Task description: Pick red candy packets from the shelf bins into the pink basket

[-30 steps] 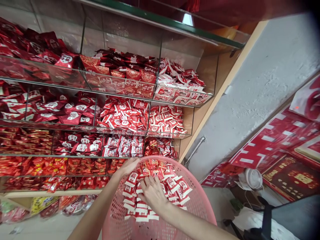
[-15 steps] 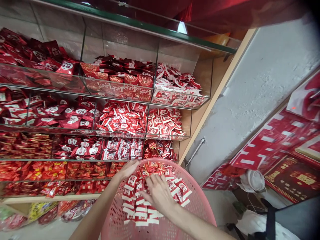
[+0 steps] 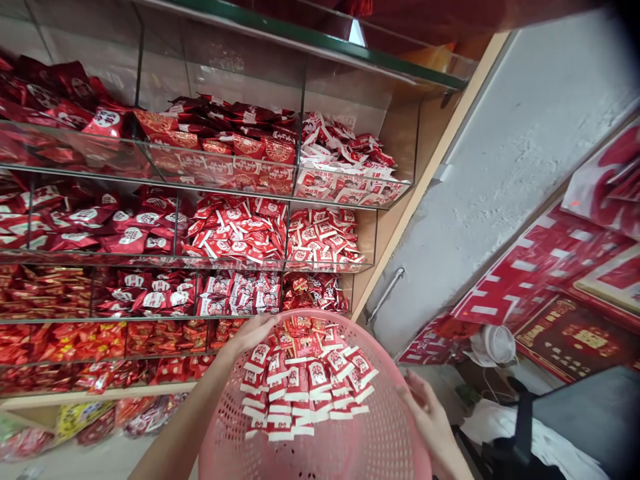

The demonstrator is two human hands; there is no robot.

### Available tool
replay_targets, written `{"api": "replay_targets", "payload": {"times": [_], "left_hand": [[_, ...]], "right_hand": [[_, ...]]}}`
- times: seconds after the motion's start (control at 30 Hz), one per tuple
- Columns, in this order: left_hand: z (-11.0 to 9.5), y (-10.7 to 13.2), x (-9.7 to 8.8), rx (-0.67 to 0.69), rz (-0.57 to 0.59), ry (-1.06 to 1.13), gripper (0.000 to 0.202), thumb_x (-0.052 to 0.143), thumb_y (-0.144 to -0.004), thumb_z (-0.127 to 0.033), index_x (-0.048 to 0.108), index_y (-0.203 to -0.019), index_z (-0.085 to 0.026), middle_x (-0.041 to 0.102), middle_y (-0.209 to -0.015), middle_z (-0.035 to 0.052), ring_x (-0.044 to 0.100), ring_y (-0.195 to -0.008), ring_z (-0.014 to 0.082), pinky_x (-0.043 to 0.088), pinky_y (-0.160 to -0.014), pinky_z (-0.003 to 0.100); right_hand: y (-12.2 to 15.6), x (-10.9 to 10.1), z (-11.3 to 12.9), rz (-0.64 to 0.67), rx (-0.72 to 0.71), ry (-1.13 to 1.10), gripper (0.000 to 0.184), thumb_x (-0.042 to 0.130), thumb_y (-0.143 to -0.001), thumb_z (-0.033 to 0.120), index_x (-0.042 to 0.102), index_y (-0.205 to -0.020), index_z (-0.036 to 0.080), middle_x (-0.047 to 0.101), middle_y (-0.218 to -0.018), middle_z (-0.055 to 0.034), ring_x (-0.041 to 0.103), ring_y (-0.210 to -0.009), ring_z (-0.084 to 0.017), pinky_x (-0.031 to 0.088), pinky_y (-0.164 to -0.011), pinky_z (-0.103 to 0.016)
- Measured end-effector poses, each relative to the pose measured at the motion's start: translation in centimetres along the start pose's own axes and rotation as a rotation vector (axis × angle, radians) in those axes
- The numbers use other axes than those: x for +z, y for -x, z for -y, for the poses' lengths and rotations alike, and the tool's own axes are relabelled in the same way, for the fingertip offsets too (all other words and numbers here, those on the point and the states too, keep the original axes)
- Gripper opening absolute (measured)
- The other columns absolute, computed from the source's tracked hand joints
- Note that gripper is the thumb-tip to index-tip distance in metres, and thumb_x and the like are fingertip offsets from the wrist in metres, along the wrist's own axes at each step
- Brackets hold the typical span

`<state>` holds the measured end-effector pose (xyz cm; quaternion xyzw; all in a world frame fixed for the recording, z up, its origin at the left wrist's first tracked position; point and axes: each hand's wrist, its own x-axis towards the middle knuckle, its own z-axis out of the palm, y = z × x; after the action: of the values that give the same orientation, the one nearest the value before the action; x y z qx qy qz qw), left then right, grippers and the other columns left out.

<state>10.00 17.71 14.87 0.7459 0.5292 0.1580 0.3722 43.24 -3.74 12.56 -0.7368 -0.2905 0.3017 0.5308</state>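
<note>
While crinkly packets (image 3: 307, 379) lie layered inside, both hands (image 3: 256, 332) (image 3: 426, 408), set apart, clasp the round, perforated plastic basket (image 3: 377, 437).

The basket (image 3: 387, 420) is presenting perforated plastic with a smooth, semi-gloss finish. The packets (image 3: 297, 381) inside it are showing thin film wrapping with a glossy, lightly creased surface. The compartment front (image 3: 225, 165) is displaying a clear, smooth, reflective sheet resembling glass or acrylic. The upper shelf (image 3: 320, 44) is exhibiting a smooth, glossy, glass-like edge. The upright (image 3: 427, 183) is exposing smooth, matt wood. The wall (image 3: 515, 147) is showing rough, matt plaster.
</note>
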Motion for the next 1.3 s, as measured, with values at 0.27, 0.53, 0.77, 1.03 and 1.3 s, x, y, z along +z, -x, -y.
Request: {"api": "replay_targets", "payload": {"times": [0.27, 0.53, 0.77, 1.03, 1.3], "left_hand": [[-1.0, 0.7, -0.3, -0.028, -0.050, -0.116, 0.070, 0.030, -0.074, -0.073, 0.064, -0.103, -0.019, 0.067, -0.108, 0.0105, 0.060, -0.097, 0.0275, 0.042, -0.080, 0.032], [-1.1, 2.6, 0.2, -0.083, -0.060, -0.141, 0.071, 0.026, -0.073, -0.077, 0.066, -0.097, -0.023, 0.068, -0.106, 0.0088, 0.060, -0.099, 0.0290, 0.043, -0.080, 0.034], [-1.7, 4.1, 1.3, -0.153, -0.055, -0.136, 0.073, 0.026, -0.071, -0.078, 0.064, -0.099, -0.023, 0.067, -0.111, 0.0094, 0.059, -0.104, 0.0301, 0.043, -0.083, 0.035], [-2.6, 5.9, 2.2, -0.185, -0.133, -0.122, 0.073, 0.027, -0.072, -0.077, 0.062, -0.107, -0.023, 0.067, -0.112, 0.0089, 0.060, -0.104, 0.0287, 0.043, -0.082, 0.033], [-2.7, 9.0, 3.4, -0.296, -0.146, -0.142, 0.075, 0.024, -0.073, -0.077, 0.061, -0.111, -0.024, 0.066, -0.113, 0.0111, 0.059, -0.105, 0.0311, 0.043, -0.084, 0.038]], "right_hand": [[3.4, 0.7, 1.6, 0.203, 0.423, -0.538, 0.033, 0.065, -0.055, 0.021, 0.060, -0.088, 0.019, 0.066, -0.065, 0.0011, 0.063, -0.063, -0.019, 0.049, -0.062, -0.028], [4.1, -0.2, 1.7, 0.216, 0.423, -0.482, 0.040, 0.062, -0.056, 0.023, 0.061, -0.096, 0.018, 0.066, -0.064, 0.0006, 0.062, -0.061, -0.019, 0.048, -0.058, -0.027], [3.9, -1.7, 0.5, 0.160, 0.393, -0.357, 0.060, 0.062, -0.054, 0.029, 0.060, -0.113, 0.019, 0.070, -0.077, -0.0017, 0.064, -0.070, -0.023, 0.050, -0.062, -0.029], [2.8, -3.2, 1.4, 0.155, 0.381, -0.277, 0.055, 0.059, -0.052, 0.031, 0.064, -0.106, 0.018, 0.069, -0.072, -0.0009, 0.064, -0.073, -0.025, 0.049, -0.065, -0.031], [1.2, -4.6, 0.4, 0.221, 0.354, -0.124, 0.016, 0.059, -0.051, 0.032, 0.060, -0.063, 0.021, 0.061, -0.058, 0.0005, 0.057, -0.068, -0.023, 0.044, -0.061, -0.029]]}}
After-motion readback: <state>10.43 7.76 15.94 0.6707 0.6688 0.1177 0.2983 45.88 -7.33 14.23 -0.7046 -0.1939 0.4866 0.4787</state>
